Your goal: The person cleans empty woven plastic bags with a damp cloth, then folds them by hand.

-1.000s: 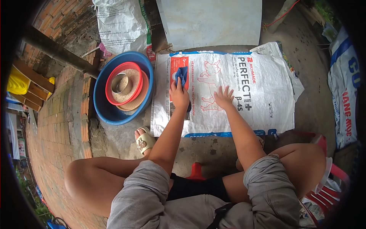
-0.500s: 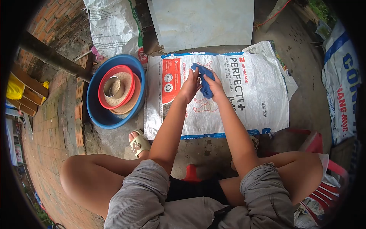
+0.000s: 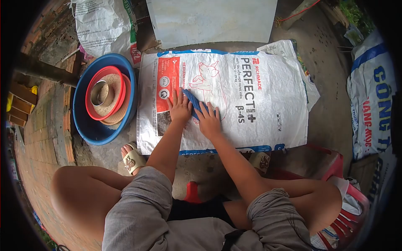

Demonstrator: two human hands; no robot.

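Note:
A dark blue folded cloth (image 3: 192, 99) lies on the printed side of a flat white feed sack (image 3: 274, 88). My left hand (image 3: 180, 109) rests at the cloth's left edge, fingers spread over the sack's surface. Just to its right, my right hand (image 3: 209, 121) lies flat with its fingers stretched across the lower part of the cloth, hiding some of it. Neither hand has its fingers wrapped round the cloth. The sack carries a red pig outline and large black lettering.
Left of the sack, a blue basin (image 3: 88, 134) holds red sieves or bowls (image 3: 90, 104) and a metal ring (image 3: 95, 97) amid pale grains. A grey board (image 3: 209, 23) lies behind. Another printed sack (image 3: 372, 100) is at right, near a red plastic chair (image 3: 333, 167).
Both hands have come down and nearer with the blue cloth, from holding it above the sack to lying on it against the sack. The fingers have spread. The view has shifted slightly right.

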